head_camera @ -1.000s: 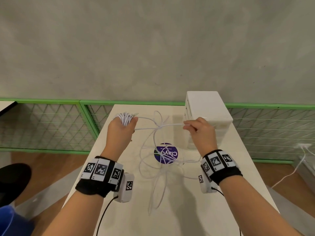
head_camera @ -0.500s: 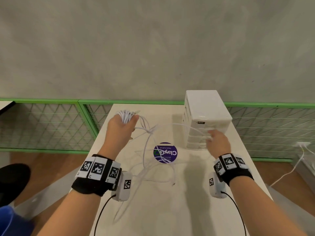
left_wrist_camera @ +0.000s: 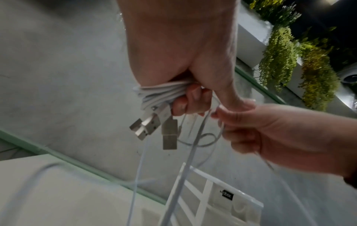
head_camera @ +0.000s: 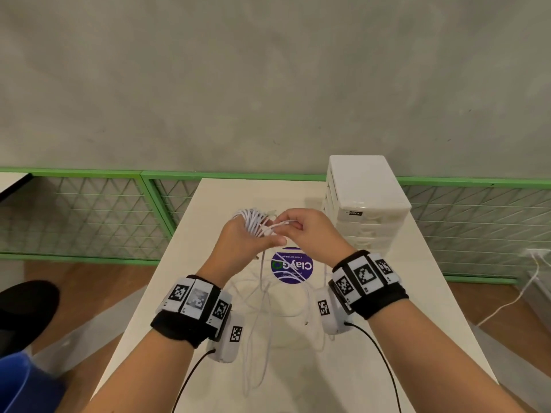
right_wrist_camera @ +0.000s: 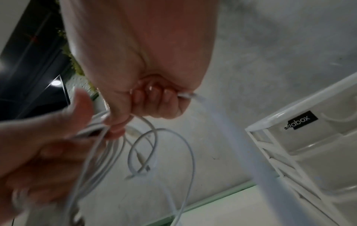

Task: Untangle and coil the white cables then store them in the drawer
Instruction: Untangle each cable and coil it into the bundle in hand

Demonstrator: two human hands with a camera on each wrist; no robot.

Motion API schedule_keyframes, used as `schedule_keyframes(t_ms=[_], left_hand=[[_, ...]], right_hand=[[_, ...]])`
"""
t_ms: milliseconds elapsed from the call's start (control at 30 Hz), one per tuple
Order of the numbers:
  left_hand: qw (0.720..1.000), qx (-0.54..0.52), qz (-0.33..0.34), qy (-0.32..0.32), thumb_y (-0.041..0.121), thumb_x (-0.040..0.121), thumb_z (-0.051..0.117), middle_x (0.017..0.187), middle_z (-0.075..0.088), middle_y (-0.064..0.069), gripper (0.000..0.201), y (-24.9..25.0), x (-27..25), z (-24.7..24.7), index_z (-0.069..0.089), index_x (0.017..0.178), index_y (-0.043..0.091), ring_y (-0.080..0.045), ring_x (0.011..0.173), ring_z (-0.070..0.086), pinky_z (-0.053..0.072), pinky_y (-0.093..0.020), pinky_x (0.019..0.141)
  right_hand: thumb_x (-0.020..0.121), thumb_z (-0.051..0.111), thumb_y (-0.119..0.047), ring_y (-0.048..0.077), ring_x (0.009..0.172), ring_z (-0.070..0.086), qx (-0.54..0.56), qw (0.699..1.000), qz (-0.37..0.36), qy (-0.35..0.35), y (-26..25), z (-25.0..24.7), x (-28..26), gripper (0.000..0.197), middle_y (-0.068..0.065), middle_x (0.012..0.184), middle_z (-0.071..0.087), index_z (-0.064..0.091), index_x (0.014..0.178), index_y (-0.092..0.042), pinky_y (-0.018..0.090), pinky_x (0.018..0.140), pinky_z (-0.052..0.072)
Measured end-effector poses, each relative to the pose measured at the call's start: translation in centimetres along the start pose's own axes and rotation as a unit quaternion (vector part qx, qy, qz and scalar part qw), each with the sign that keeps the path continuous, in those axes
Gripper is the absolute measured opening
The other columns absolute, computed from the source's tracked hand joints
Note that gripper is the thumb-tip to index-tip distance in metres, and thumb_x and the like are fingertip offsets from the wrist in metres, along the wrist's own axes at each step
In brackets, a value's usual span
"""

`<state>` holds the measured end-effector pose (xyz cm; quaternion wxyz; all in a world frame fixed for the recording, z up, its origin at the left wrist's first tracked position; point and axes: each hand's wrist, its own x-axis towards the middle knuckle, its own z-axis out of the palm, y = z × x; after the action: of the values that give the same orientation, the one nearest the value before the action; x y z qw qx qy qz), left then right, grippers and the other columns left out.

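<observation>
My left hand [head_camera: 241,239] is raised over the middle of the table and grips a bundle of coiled white cables [head_camera: 253,222]. In the left wrist view the white cable bundle [left_wrist_camera: 162,93] crosses the curled fingers and three metal USB plugs [left_wrist_camera: 154,126] stick out below them. My right hand [head_camera: 301,231] is directly beside the left one and pinches a cable strand [head_camera: 278,224] that runs into the bundle. Loose white loops [head_camera: 262,308] hang from both hands onto the table. The white drawer unit [head_camera: 363,201] stands at the back right with all its drawers shut.
A round purple sticker [head_camera: 292,266] lies on the cream table [head_camera: 372,338] under the hands. A green mesh railing [head_camera: 89,216] runs behind the table against a grey wall. Another white cable [head_camera: 507,302] trails on the floor at the right.
My right hand has swung back from near the drawer unit to meet the left hand at the bundle, bringing a strand with it. The loose loops on the table have shifted.
</observation>
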<state>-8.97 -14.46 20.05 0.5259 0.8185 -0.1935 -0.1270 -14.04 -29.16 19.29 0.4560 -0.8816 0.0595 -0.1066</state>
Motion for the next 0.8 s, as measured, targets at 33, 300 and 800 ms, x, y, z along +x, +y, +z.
schedule_keyframes(t_ms=[33, 300, 800], left_hand=[[1.0, 0.002, -0.006, -0.004, 0.025, 0.064, 0.087, 0.075, 0.063, -0.008, 0.04, -0.5, 0.1, 0.2, 0.061, 0.087, 0.004, -0.016, 0.065, 0.058, 0.056, -0.044, 0.059], [0.995, 0.089, -0.034, 0.041, 0.015, 0.078, 0.071, 0.059, 0.049, -0.004, 0.03, -5.5, 1.3, 1.3, 0.048, 0.061, 0.006, -0.021, 0.056, 0.047, 0.04, -0.031, 0.051], [0.994, 0.087, 0.065, 0.032, 0.006, 0.079, 0.065, 0.056, 0.04, 0.005, 0.041, -4.3, 0.7, 2.3, 0.036, 0.054, 0.02, -0.008, 0.051, 0.038, 0.032, -0.02, 0.051]], right_hand=[[0.086, 0.063, -0.019, -0.001, 0.046, 0.041, 0.013, 1.0, -0.01, -0.014, -0.3, -0.3, 0.1, 0.009, -0.014, 0.044, 0.043, 0.07, 0.092, -0.018, 0.017, 0.057, 0.034], [0.085, 0.065, -0.016, 0.002, 0.054, 0.047, 0.091, 0.981, 0.007, 0.171, 0.0, -4.7, 1.3, 0.015, -0.017, 0.059, 0.056, 0.067, 0.077, -0.029, 0.021, 0.062, 0.04], [0.096, 0.045, -0.038, 0.017, 0.132, 0.035, -0.183, 0.978, -0.081, 0.053, 3.0, -1.9, -0.8, 0.039, -0.001, 0.139, 0.048, 0.051, 0.132, -0.026, 0.036, 0.112, 0.022]])
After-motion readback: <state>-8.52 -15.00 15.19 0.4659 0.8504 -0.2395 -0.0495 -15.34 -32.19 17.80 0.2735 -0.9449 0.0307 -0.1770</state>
